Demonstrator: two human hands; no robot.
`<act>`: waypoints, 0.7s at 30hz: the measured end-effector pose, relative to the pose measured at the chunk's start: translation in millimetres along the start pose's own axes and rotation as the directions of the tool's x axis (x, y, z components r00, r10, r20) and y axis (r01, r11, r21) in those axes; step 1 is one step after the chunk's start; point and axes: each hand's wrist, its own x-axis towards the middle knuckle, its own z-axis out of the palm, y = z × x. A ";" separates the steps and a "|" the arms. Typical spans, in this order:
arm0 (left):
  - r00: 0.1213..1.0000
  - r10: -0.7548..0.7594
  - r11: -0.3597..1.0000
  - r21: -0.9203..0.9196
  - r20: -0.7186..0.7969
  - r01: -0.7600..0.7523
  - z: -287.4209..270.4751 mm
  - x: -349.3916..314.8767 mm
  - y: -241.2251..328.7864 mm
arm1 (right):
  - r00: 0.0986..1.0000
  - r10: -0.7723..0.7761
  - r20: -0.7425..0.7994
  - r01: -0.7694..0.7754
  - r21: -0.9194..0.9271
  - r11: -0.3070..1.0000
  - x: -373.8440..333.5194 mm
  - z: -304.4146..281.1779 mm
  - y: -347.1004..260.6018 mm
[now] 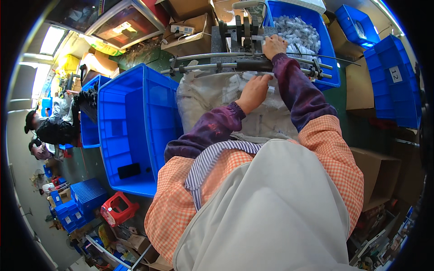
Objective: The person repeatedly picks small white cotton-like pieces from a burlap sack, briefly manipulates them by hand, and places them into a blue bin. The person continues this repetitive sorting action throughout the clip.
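Head view: An off-white cloth (194, 97) is spreading below a blue plastic bin (333, 72) and metal bench machine (246, 34).
Right hand (274, 46) is hanging fingers-down at the machine, arm outstretched; left hand (255, 93) is poising palm-down over the cloth, grasps unclear. Translucent plastic pieces (296, 34), filling the bin and dotting the cloth, are probably proving light, stiff, slick, suiting side pinches.

Red stool (121, 217) lower left, just beside blue crates (94, 195), white power strip (182, 29) at carton (192, 41), open box (384, 186) right, people (56, 132) far left
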 end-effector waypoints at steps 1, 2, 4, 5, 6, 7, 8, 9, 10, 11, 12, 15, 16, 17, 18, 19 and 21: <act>0.999 -0.012 0.996 -0.084 -0.039 0.008 -7.0 1.5 3.7 | 0.999 -0.015 -0.034 0.016 0.013 1.000 -0.1 0.3 10.1; 0.998 -0.004 0.994 -0.107 -0.063 -0.002 -12.0 3.6 5.7 | 1.000 0.001 0.007 -0.002 0.054 0.999 4.4 4.5 23.0; 0.994 0.004 0.989 -0.148 -0.113 -0.021 -19.0 7.3 7.3 | 0.996 0.023 0.090 -0.036 0.138 0.990 15.7 5.8 38.2; 0.993 -0.047 0.976 -0.219 -0.105 0.023 -20.2 8.4 9.4 | 0.999 -0.027 0.045 0.022 0.106 0.994 17.5 3.8 41.8; 0.991 -0.096 0.955 -0.288 -0.093 0.066 -20.3 9.6 11.8 | 0.996 -0.008 0.083 0.007 0.012 1.000 20.7 0.4 47.3; 0.985 -0.149 0.929 -0.352 -0.082 0.112 -20.9 9.8 12.4 | 0.993 0.008 0.121 0.001 -0.080 0.997 23.3 -12.5 46.6; 0.982 -0.167 0.910 -0.397 -0.086 0.120 -20.5 11.4 13.8 | 0.988 0.037 0.152 -0.010 -0.176 0.984 24.9 -23.4 50.0; 0.979 -0.183 0.889 -0.441 -0.089 0.126 -19.8 13.3 15.0 | 0.988 0.119 0.101 -0.103 -0.151 0.983 30.5 -25.9 66.0; 0.976 -0.198 0.864 -0.486 -0.087 0.132 -19.2 14.7 17.3 | 0.977 0.206 0.054 -0.198 -0.123 0.972 33.3 -29.1 87.2; 0.977 -0.188 0.863 -0.492 -0.104 0.113 -19.9 16.3 18.8 | 0.952 0.299 -0.061 -0.304 -0.101 0.947 27.9 -37.6 97.5; 0.977 -0.177 0.862 -0.499 -0.121 0.094 -20.8 18.4 20.6 | 0.905 0.389 -0.174 -0.405 -0.067 0.912 19.2 -46.0 106.0; 0.963 -0.159 0.865 -0.501 -0.218 0.029 -17.2 26.5 15.4 | 0.980 -0.007 -0.197 0.054 0.237 0.970 -16.9 -53.2 109.2; 0.953 -0.162 0.867 -0.498 -0.256 0.014 -14.7 28.6 9.1 | 0.963 -0.165 0.212 0.017 0.564 0.825 -28.8 -78.4 90.4; 0.942 -0.138 0.874 -0.486 -0.307 -0.030 -13.2 36.6 12.4 | 0.904 -0.411 0.119 0.131 0.837 0.531 -41.1 -60.9 94.6; 0.930 -0.166 0.867 -0.498 -0.329 -0.022 -14.0 39.0 8.8 | 0.863 -0.473 0.179 -0.027 0.950 0.310 -60.1 -84.9 62.5; 0.921 -0.181 0.859 -0.511 -0.346 -0.024 -16.1 43.5 8.3 | 0.773 -0.583 0.250 -0.106 0.957 0.270 -65.3 -92.9 55.2; 0.919 -0.217 0.824 -0.567 -0.328 -0.008 -17.7 45.5 5.0 | 0.771 -0.587 0.247 -0.069 0.949 0.309 -65.0 -90.9 42.7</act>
